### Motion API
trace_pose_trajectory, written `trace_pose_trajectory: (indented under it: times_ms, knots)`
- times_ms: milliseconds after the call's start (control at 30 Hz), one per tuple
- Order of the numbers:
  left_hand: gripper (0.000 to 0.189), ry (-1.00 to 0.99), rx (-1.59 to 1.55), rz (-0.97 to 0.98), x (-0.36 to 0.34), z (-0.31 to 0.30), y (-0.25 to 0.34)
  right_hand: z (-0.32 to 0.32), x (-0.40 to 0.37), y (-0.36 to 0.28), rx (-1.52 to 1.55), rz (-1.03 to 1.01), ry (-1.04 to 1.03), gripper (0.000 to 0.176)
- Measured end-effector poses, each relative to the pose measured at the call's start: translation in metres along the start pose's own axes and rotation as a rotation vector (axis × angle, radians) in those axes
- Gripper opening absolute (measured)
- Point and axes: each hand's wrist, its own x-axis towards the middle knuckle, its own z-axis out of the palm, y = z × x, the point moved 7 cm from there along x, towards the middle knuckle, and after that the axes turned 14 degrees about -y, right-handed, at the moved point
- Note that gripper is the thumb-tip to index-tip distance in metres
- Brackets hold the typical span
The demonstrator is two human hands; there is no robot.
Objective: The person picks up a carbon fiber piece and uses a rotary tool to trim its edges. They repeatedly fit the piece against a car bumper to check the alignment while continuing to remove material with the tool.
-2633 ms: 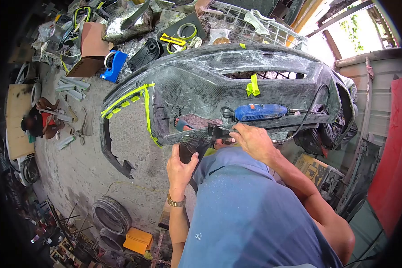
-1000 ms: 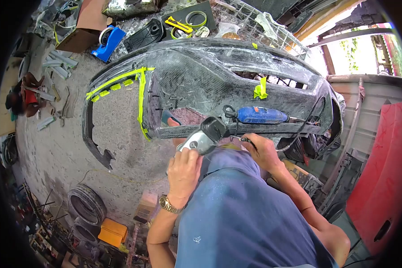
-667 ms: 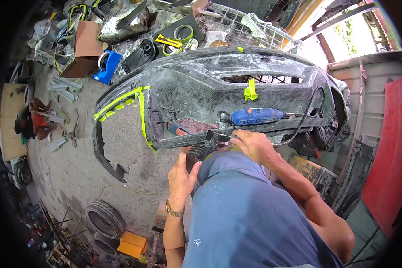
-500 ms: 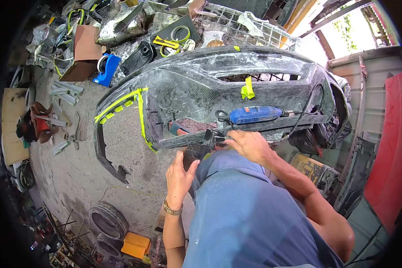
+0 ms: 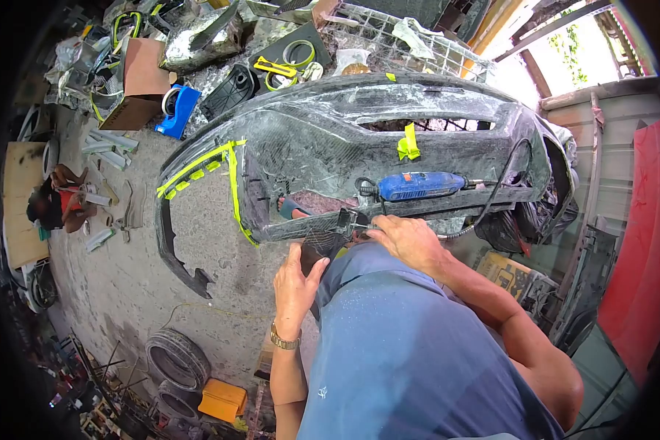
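Note:
My left hand point(image 5: 297, 286), with a watch on its wrist, holds a black carbon-fibre-patterned piece point(image 5: 321, 246) between thumb and fingers. My right hand point(image 5: 409, 240) is closed beside that piece, at the end of a flexible shaft point(image 5: 456, 235); the handpiece in its grip is mostly hidden by the fingers. The shaft loops back to a blue rotary tool point(image 5: 420, 186), which lies on a large dusty black car bumper point(image 5: 301, 154). Yellow-green tape point(image 5: 235, 191) runs along the bumper's left part, and another strip point(image 5: 408, 143) sticks near its slot.
Beyond the bumper are a blue tape dispenser point(image 5: 177, 111), a cardboard box point(image 5: 136, 92) and a yellow cutter point(image 5: 275, 67). Tyres point(image 5: 177, 359) and a yellow container point(image 5: 222, 400) stand at lower left. Another person point(image 5: 62, 202) sits at far left. A red panel point(image 5: 638, 242) leans right.
Both hands stay almost in place, with the black piece still between them. The view has shifted very slightly. The other person at far left has moved their arms a little.

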Motion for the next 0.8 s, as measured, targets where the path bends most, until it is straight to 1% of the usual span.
trace_pose_trajectory:
  times_ms: [67, 133, 233, 300, 333, 433, 500, 600, 667, 733, 800]
  knots:
    - [0.047, -0.006, -0.021, -0.015, 0.0, 0.002, -0.003, -0.004, 0.003, 0.003, 0.011, 0.017, -0.014, 0.032]
    - [0.058, 0.018, 0.004, 0.043, 0.0, 0.005, -0.007, -0.005, 0.003, 0.001, 0.027, 0.03, -0.026, 0.032]
    - [0.058, 0.0, -0.032, 0.03, 0.001, 0.004, -0.007, -0.005, 0.0, -0.006, 0.021, -0.01, -0.014, 0.032]
    - [0.058, 0.004, -0.032, 0.036, 0.0, 0.005, -0.008, -0.004, 0.004, 0.003, 0.011, 0.054, -0.033, 0.033]
    - [0.058, 0.01, -0.031, 0.042, 0.0, 0.005, -0.008, -0.004, 0.003, 0.001, 0.011, 0.053, -0.034, 0.033]
    - [0.056, 0.004, -0.023, 0.025, 0.0, 0.004, -0.005, -0.002, 0.001, -0.008, 0.019, 0.002, -0.054, 0.032]
    - [0.056, 0.009, -0.029, 0.029, 0.0, 0.004, -0.004, -0.005, 0.004, -0.001, 0.018, 0.065, -0.042, 0.033]
    - [0.055, 0.007, -0.034, 0.021, 0.0, 0.003, -0.003, 0.0, -0.002, -0.01, 0.029, 0.01, -0.042, 0.032]
    - [0.055, -0.001, -0.043, 0.013, 0.001, 0.005, -0.004, -0.005, 0.001, -0.006, 0.031, 0.029, -0.019, 0.032]
    - [0.055, 0.038, -0.046, 0.066, 0.001, 0.004, -0.005, -0.007, 0.0, -0.006, 0.033, 0.044, 0.003, 0.031]
    - [0.055, 0.015, -0.032, 0.036, 0.0, 0.003, -0.004, -0.003, -0.004, -0.014, -0.004, -0.001, 0.003, 0.031]
